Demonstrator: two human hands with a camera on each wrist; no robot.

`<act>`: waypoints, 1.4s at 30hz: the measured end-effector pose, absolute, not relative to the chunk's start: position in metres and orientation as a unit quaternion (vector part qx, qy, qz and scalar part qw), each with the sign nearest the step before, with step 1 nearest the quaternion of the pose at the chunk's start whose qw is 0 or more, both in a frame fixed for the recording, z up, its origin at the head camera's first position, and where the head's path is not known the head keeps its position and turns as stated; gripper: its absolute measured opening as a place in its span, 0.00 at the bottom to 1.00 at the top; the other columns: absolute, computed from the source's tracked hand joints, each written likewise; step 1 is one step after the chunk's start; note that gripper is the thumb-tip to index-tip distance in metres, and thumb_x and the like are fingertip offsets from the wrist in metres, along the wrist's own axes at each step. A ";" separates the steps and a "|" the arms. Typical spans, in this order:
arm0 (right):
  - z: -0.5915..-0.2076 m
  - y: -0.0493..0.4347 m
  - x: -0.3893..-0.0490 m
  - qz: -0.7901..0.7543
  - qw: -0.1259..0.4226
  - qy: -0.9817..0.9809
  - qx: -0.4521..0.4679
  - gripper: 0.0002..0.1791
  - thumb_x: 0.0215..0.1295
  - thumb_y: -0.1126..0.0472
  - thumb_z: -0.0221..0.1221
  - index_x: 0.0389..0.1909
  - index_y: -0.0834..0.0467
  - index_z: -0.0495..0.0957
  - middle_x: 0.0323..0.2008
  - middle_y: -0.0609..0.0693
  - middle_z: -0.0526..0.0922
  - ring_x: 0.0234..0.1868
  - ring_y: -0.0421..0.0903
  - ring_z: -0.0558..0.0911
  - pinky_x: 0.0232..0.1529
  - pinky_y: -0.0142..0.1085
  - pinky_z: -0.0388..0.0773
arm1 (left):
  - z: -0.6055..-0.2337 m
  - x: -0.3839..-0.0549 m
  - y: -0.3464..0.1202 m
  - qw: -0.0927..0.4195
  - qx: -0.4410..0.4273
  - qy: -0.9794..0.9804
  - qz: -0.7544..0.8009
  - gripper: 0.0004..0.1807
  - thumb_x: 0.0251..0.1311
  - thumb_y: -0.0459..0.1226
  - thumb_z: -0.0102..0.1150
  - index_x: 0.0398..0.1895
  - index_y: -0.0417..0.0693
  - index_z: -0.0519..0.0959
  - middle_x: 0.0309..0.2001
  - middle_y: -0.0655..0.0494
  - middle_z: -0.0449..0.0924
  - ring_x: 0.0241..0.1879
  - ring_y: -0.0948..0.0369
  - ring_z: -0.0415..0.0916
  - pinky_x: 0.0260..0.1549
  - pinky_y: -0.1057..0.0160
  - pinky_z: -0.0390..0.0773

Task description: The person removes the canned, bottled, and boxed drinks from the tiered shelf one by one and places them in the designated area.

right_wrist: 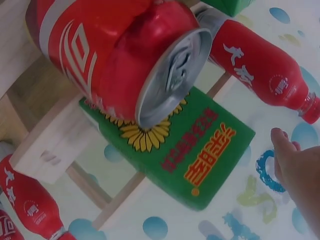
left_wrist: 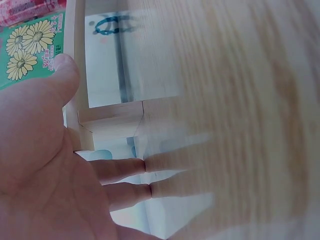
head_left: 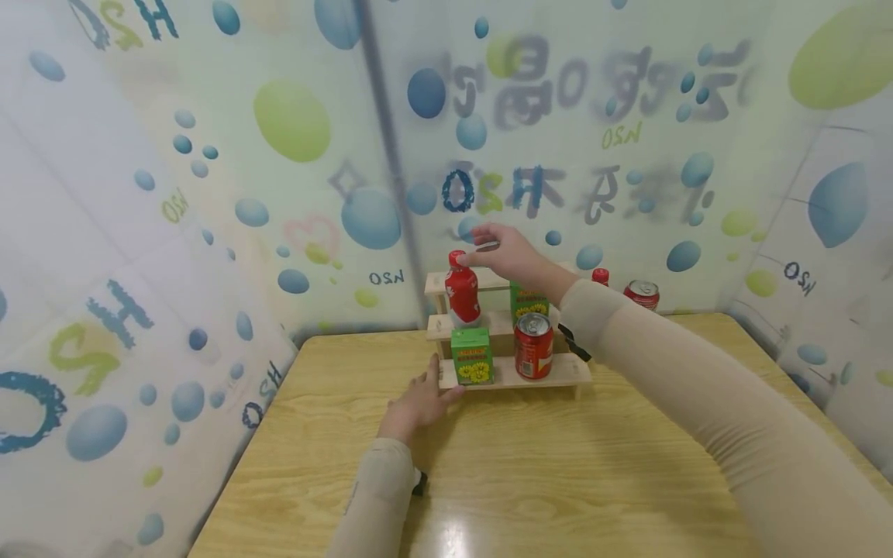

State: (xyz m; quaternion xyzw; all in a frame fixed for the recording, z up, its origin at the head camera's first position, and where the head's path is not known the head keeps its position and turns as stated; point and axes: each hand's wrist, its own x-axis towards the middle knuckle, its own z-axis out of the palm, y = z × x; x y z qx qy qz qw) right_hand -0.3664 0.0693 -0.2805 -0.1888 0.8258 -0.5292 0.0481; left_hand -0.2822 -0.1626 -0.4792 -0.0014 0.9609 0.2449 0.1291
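A small three-step wooden shelf (head_left: 504,377) stands on the table. On its middle step are a red bottle (head_left: 463,296) at the left and a green drink carton (right_wrist: 200,165) at the right. The lowest step bears another green carton (head_left: 472,358) with yellow flowers and a red can (head_left: 533,347). My right hand (head_left: 512,257) hovers by the bottle's cap, fingers loose; the right wrist view shows a gap between them. With its thumb on the shelf's lower left front edge, my left hand (left_wrist: 45,145) rests its straight fingertips on the table beside the shelf.
Behind the shelf's right end stand a second red bottle (head_left: 600,276) and a second red can (head_left: 642,294), partly hidden by my right arm. A patterned curtain (head_left: 335,294) hangs behind and beside the wooden table (head_left: 321,403).
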 end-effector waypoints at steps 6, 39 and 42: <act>-0.290 0.056 -0.366 -0.537 0.067 0.822 -0.180 0.39 0.73 0.49 0.68 0.80 0.55 0.65 0.78 0.56 0.69 0.79 0.57 0.70 0.76 0.56 0.74 | -0.475 -0.281 -0.161 0.133 -0.006 0.958 0.253 0.55 0.72 0.71 0.48 0.89 0.60 0.38 0.86 0.44 0.55 0.84 0.38 0.52 0.70 0.13 0.46; -0.321 0.028 -0.364 -0.635 0.042 0.765 -0.103 0.26 0.77 0.57 0.63 0.71 0.61 0.74 0.69 0.59 0.78 0.71 0.57 0.77 0.76 0.55 0.75 | -0.479 -0.285 -0.162 0.141 -0.014 0.959 0.244 0.55 0.70 0.74 0.47 0.89 0.63 0.37 0.86 0.46 0.54 0.85 0.39 0.51 0.71 0.13 0.47; -0.323 0.028 -0.365 -0.632 0.039 0.767 -0.105 0.26 0.78 0.57 0.63 0.71 0.61 0.74 0.69 0.59 0.78 0.71 0.57 0.77 0.75 0.55 0.75 | -0.479 -0.285 -0.162 0.142 -0.015 0.959 0.246 0.56 0.70 0.73 0.47 0.89 0.63 0.37 0.86 0.46 0.54 0.85 0.39 0.51 0.71 0.13 0.46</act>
